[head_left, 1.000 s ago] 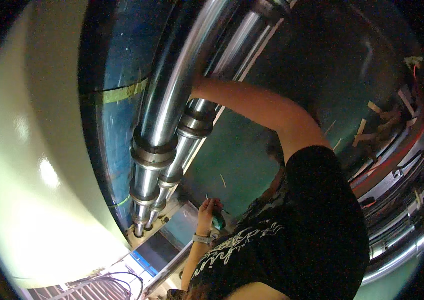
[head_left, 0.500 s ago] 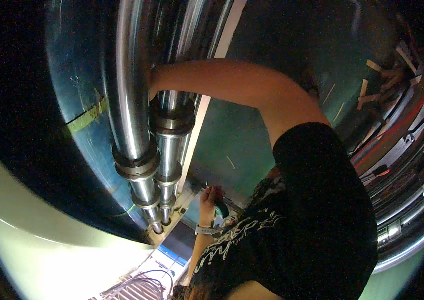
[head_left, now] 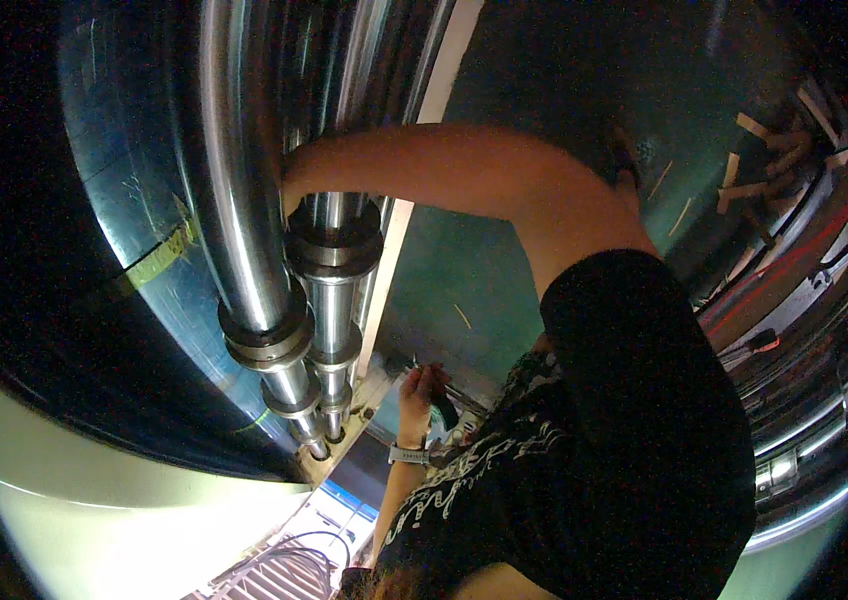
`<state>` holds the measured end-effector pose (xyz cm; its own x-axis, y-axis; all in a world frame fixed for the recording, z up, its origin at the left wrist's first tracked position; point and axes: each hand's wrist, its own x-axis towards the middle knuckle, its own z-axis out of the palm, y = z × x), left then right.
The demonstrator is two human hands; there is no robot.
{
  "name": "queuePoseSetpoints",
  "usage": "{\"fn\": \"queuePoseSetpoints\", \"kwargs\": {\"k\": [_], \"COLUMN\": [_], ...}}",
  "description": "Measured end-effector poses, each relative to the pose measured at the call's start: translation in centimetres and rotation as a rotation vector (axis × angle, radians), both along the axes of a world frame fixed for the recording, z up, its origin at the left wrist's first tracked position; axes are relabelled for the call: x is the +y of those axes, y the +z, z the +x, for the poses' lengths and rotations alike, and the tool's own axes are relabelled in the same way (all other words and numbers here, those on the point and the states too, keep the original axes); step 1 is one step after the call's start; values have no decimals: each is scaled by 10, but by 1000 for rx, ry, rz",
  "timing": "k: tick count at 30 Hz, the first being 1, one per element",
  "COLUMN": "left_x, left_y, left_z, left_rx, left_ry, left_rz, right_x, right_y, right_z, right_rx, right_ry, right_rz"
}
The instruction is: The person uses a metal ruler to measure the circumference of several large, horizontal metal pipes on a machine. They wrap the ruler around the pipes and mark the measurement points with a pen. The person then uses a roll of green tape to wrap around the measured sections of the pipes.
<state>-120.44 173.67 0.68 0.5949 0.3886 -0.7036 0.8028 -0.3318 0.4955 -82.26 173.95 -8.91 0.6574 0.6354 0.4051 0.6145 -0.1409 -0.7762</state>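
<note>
My right forearm (head_left: 404,160) reaches leftward across a rear shiny metal shaft (head_left: 339,300) and passes behind the front metal shaft (head_left: 254,200). That front shaft hides the right hand, so its fingers and anything it touches cannot be seen. Both shafts are polished and step down through ringed collars toward their lower ends. Lower down, my left hand (head_left: 415,393), with a pale-banded watch (head_left: 408,454) on its wrist, is closed in a pinch. A thin tip shows above its fingers, and something dark lies beside them; what it holds is too small and dim to name.
A blue-grey metal panel (head_left: 124,200) with a yellow-green tape strip (head_left: 159,258) runs left of the shafts. Pale machine housing (head_left: 94,520) and cables (head_left: 309,560) lie at lower left. Cardboard strips (head_left: 744,185) lie on the green floor (head_left: 444,270); machinery (head_left: 794,460) stands at right.
The view has shifted slightly, so the shafts and my right forearm appear a little farther left. The left hand stays closed in nearly the same place.
</note>
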Motion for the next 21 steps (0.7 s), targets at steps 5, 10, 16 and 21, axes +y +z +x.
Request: {"fn": "queuePoseSetpoints", "kwargs": {"k": [5, 10, 16, 21], "left_x": [3, 5, 7, 11], "left_y": [-4, -4, -7, -13], "left_z": [0, 1, 0, -7], "left_rx": [-5, 5, -40, -151], "left_ry": [-81, 38, 1, 94], "left_rz": [12, -54, -15, -84], "right_x": [3, 6, 8, 9], "right_y": [1, 2, -1, -4], "right_z": [-4, -3, -5, -1], "right_rx": [-7, -17, -22, -17], "right_ry": [12, 10, 10, -4], "right_rz": [11, 9, 11, 23]}}
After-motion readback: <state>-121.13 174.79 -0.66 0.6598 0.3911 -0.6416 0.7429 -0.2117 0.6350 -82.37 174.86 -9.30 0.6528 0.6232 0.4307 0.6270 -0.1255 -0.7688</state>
